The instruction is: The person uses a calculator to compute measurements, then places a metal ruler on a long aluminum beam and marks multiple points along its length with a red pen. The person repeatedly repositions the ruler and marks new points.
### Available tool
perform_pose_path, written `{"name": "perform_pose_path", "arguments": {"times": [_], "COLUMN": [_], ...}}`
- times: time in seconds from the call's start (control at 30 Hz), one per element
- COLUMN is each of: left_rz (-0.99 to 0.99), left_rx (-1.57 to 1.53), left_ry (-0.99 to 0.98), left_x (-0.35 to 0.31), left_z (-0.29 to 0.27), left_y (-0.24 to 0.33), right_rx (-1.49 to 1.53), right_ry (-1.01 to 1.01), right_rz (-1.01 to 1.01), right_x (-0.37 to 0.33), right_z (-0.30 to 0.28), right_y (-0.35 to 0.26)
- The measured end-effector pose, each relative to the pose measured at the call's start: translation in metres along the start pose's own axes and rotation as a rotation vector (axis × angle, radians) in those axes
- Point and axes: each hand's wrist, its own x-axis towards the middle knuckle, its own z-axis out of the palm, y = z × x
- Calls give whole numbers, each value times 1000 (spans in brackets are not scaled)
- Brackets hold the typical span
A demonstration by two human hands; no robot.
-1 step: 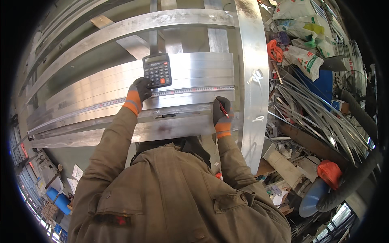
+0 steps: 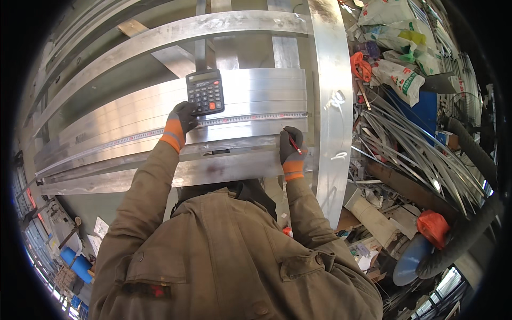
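calculator (image 2: pixel 206 90) is lying on the metal panel (image 2: pixel 261 88) just beyond the left hand (image 2: pixel 183 117), the nearer one, its long axis pointing forward; i'm seeing fingers meeting its lower-left corner, gripping or not i can't tell, while the right hand (image 2: pixel 292 146) is clasping a red pen (image 2: pixel 295 144).

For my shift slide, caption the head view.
Gloved left hand at a calculator, right hand holding a red pen-like tool, tape measure stretched along shiny metal.

A grey-and-orange-gloved left hand (image 2: pixel 184 118) is touching a black rectangular calculator (image 2: pixel 205 88) overlapping the flat silver metal panel (image 2: pixel 261 85)'s far edge.
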Motion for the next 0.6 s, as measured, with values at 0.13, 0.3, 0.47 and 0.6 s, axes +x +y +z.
{"name": "perform_pose_path", "arguments": {"times": [0.13, 0.3, 0.47, 0.6], "left_rz": [147, 395, 405, 405], "left_rx": [-10, 491, 594, 760], "left_ry": [84, 233, 341, 526], "left_x": [-3, 9, 10, -12], "left_z": [9, 7, 0, -3], "left_y": [-12, -32, -41, -42], "right_rx": [53, 38, -6, -18], "right_ry": [-14, 34, 25, 1], "right_rz": [67, -26, -10, -4], "right_x": [6, 18, 29, 37], "right_z": [-7, -10, -20, -28], "right_y": [9, 19, 21, 10]}}
